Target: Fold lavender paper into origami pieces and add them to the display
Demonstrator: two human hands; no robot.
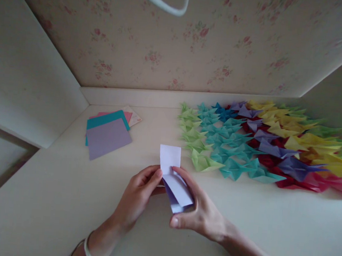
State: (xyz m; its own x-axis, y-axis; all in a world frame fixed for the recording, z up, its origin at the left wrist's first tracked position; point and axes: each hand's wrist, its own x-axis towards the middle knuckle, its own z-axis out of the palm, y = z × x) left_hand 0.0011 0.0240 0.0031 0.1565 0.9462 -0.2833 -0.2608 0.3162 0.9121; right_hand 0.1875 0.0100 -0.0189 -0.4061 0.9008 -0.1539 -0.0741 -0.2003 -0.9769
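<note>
Above the table, a partly folded sheet of lavender origami paper point(170, 159) is held between both hands. Its upper part stands up as a pale strip, while the lower part has a loose flap with a darker purple layer beneath. My left hand point(140, 192) pinches the paper's left edge at the crease, thumb on top and the other fingers behind. My right hand point(198, 209) curves around the right side, its index fingertip on the crease and its thumb below the lower end. The fingers behind the paper are hidden.
Left of the hands lie flat paper sheets point(107, 139) in lavender, teal and pink. Rows of folded paper cranes point(237, 145) in green, teal, purple, red and yellow cover the table's right side. A white cable point(165, 3) hangs before the flowered wall point(152, 59).
</note>
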